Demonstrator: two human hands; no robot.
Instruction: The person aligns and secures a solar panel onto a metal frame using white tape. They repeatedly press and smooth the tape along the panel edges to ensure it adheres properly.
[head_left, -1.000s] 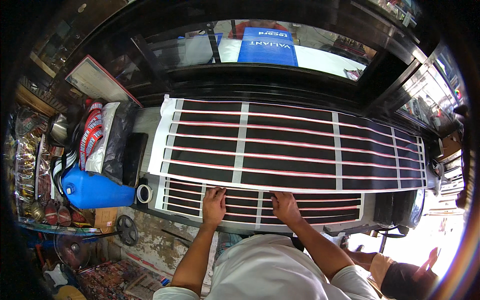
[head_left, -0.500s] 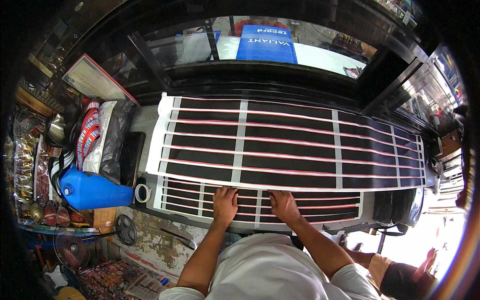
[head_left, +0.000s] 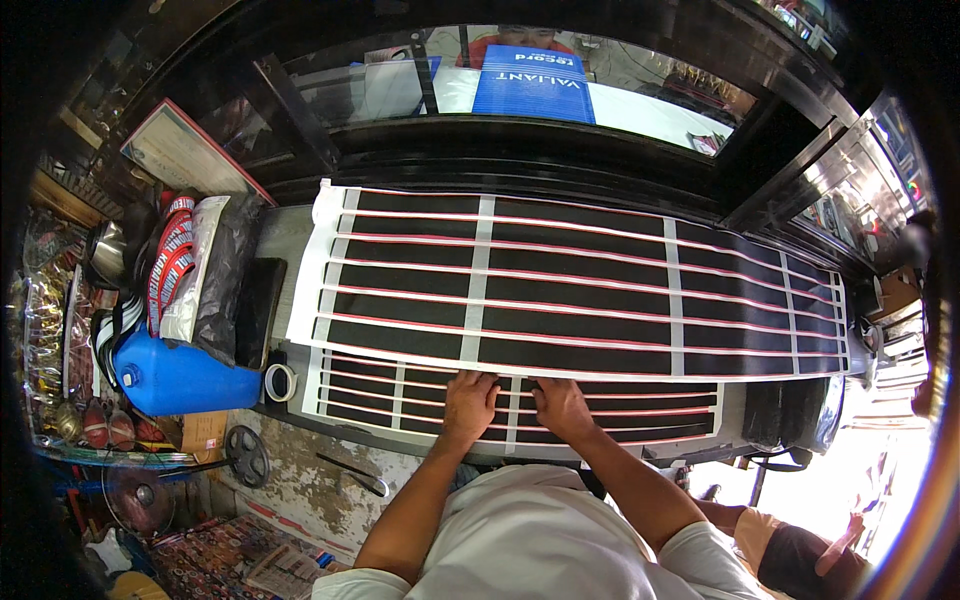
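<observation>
A long black sheet (head_left: 575, 284) with white-and-red strips running along it and pale tape bands across it lies over the bench. Under its near edge shows a second, smaller striped black sheet (head_left: 425, 408). My left hand (head_left: 470, 405) rests over this lower sheet, fingers curled together at the upper sheet's near edge. Close by on the right, my right hand (head_left: 563, 408) is at the same edge, its thumb and bent fingers drawn in. Whatever lies between the fingertips of either hand is too small to make out.
A tape roll (head_left: 269, 383), a blue jug (head_left: 185, 376) and a plastic-wrapped package (head_left: 228, 285) are at the left. Black-framed glass (head_left: 400, 150) rises behind the bench, with a blue book (head_left: 535, 85) and a person beyond. Another person's leg (head_left: 800, 560) shows at lower right.
My left hand has slid right along the sheet's near edge, closer to my right hand. My right hand has barely moved. The view has shifted slightly.
</observation>
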